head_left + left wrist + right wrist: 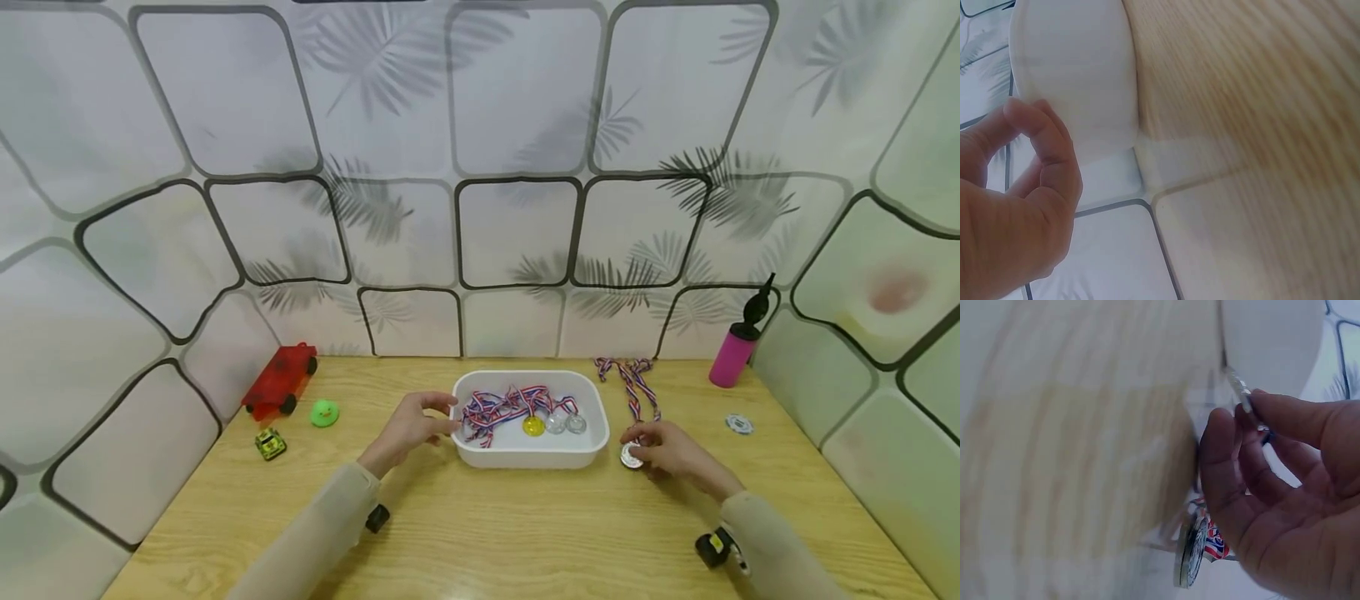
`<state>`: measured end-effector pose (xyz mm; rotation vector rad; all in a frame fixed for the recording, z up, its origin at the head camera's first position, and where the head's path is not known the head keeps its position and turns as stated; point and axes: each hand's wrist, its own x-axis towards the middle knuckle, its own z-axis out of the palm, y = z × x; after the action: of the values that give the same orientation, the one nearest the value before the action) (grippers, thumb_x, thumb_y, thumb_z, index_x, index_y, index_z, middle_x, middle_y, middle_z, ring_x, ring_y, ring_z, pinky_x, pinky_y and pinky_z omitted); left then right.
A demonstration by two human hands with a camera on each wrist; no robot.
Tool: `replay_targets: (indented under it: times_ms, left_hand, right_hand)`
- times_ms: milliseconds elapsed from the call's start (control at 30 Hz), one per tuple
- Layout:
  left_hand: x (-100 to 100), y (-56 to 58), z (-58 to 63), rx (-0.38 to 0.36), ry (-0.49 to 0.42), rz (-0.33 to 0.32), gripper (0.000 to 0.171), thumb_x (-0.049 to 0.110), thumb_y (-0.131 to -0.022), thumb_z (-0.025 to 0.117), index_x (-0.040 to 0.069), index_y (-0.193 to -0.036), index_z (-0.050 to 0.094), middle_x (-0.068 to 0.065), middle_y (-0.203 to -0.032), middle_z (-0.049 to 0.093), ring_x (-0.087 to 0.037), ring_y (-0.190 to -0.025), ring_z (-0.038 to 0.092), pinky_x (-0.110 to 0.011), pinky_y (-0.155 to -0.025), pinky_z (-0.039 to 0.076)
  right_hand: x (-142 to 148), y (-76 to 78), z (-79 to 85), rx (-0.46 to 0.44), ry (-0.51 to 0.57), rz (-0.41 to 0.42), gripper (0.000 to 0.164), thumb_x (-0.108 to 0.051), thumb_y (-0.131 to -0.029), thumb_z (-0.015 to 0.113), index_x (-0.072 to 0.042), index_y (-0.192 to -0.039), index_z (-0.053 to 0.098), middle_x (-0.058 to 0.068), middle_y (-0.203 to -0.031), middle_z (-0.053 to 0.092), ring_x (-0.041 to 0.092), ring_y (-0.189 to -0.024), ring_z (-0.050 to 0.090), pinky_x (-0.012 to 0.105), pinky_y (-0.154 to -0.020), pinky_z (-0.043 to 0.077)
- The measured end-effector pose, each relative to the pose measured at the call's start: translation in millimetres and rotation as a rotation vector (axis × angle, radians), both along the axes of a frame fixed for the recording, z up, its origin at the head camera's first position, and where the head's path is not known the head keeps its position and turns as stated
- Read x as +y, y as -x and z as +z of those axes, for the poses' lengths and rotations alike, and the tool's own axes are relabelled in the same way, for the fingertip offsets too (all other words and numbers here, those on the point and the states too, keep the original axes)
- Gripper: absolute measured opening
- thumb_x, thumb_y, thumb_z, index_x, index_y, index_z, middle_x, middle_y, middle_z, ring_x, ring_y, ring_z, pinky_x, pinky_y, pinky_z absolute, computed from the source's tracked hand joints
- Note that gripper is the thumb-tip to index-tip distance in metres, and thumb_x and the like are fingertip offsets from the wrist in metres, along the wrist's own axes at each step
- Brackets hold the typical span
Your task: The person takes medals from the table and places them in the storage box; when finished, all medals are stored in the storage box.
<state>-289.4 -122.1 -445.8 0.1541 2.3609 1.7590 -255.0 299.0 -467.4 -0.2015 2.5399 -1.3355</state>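
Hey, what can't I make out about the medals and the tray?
- Inside of the white tray: left wrist view, hidden by its wall.
- Design on the gold medal: head view, too small.
- Face of the pinched silver medal: right wrist view, turned edge-on.

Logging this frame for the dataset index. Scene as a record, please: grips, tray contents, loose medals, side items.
left grip: at left end of white tray; firm hold unclear
right grip: pinching a silver medal, right of tray
second loose medal: beside right grip
tray contents: gold medal, two silver medals, striped ribbons
left side: red toy car, green toy duck, camouflage toy vehicle
right side: pink-and-black pump, poker chip
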Motion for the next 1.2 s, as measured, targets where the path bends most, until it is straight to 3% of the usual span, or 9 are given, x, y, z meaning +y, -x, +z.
replay_targets:
  times_ms: [133, 267, 333, 400, 533, 700, 1000, 1200]
  left_hand:
    - [1, 0.1, 0.1, -0.005, 0.001, 0.001, 0.041, -0.001, -0.080, 0.076, -0.002, -0.120, 0.065, -0.025, -0.113, 0.062, -0.013, -0.066, 0.059, -0.024, -0.053, 0.053]
    - [0, 1.5, 0.9, -0.004, 0.005, 0.006, 0.042, -0.001, -0.080, 0.076, -0.002, -0.121, 0.065, -0.023, -0.112, 0.063, -0.013, -0.066, 0.059, -0.024, -0.054, 0.053]
    - [0, 2.3, 0.9, -0.002, 0.007, 0.007, 0.042, -0.001, -0.080, 0.075, -0.002, -0.121, 0.065, -0.022, -0.111, 0.063, -0.013, -0.067, 0.059, -0.024, -0.055, 0.053]
    - [0, 2.9, 0.5, -0.002, 0.011, 0.006, 0.042, -0.001, -0.080, 0.075, -0.002, -0.121, 0.065, -0.021, -0.110, 0.063, -0.013, -0.067, 0.059, -0.025, -0.055, 0.054]
    - [0, 2.2, 0.1, 0.000, 0.020, -0.002, 0.042, -0.002, -0.080, 0.075, -0.003, -0.121, 0.064, -0.021, -0.110, 0.063, -0.013, -0.066, 0.059, -0.025, -0.055, 0.054]
    - [1, 1.2, 0.0, -0.006, 0.020, -0.001, 0.043, -0.002, -0.080, 0.076, -0.003, -0.121, 0.064, -0.021, -0.109, 0.063, -0.013, -0.064, 0.058, -0.025, -0.055, 0.054]
    - [1, 0.9, -1.1, -0.003, 0.013, -0.005, 0.044, -0.002, -0.080, 0.076, -0.004, -0.122, 0.063, -0.024, -0.110, 0.062, -0.013, -0.064, 0.059, -0.024, -0.055, 0.054]
    - [0, 0.6, -0.3, 0.009, 0.024, -0.002, 0.043, -0.002, -0.080, 0.075, -0.003, -0.121, 0.064, -0.022, -0.109, 0.063, -0.014, -0.068, 0.060, -0.027, -0.056, 0.056]
  right_hand:
    - [5, 4.5, 7.1, 0.022, 0.144, -0.001, 0.040, -0.011, -0.094, 0.064, 0.010, -0.126, 0.056, 0.008, -0.098, 0.069, 0.011, -0.070, 0.059, 0.027, -0.059, 0.055]
    - [6, 10.9, 16.9, 0.007, 0.354, -0.022, 0.053, -0.012, -0.095, 0.064, 0.012, -0.138, 0.045, -0.001, -0.106, 0.072, 0.006, -0.074, 0.060, 0.021, -0.062, 0.054]
    - [6, 14.3, 20.6, -0.005, 0.458, -0.021, 0.056, -0.011, -0.095, 0.064, 0.010, -0.142, 0.041, -0.005, -0.110, 0.072, 0.005, -0.076, 0.062, 0.020, -0.064, 0.055]
    - [6, 16.8, 24.0, -0.019, 0.511, -0.026, 0.054, -0.013, -0.096, 0.063, 0.001, -0.144, 0.044, -0.009, -0.112, 0.071, 0.004, -0.076, 0.063, 0.018, -0.061, 0.053]
    - [9, 20.7, 31.6, -0.025, 0.554, -0.015, 0.052, -0.016, -0.098, 0.060, -0.008, -0.146, 0.045, -0.014, -0.117, 0.068, 0.005, -0.077, 0.064, 0.020, -0.063, 0.054]
    - [11, 27.5, 43.9, 0.042, 0.614, 0.068, 0.058, -0.008, -0.099, 0.056, 0.004, -0.150, 0.032, -0.016, -0.125, 0.064, 0.005, -0.090, 0.064, 0.021, -0.077, 0.057]
    - [10, 38.5, 69.7, 0.134, 0.621, 0.117, 0.062, -0.002, -0.098, 0.056, -0.002, -0.153, 0.027, -0.015, -0.138, 0.054, 0.003, -0.095, 0.063, 0.022, -0.077, 0.058]
    - [6, 43.4, 87.7, 0.175, 0.574, 0.107, 0.068, -0.002, -0.097, 0.058, -0.009, -0.156, 0.024, 0.009, -0.160, 0.028, 0.002, -0.093, 0.063, 0.022, -0.077, 0.058]
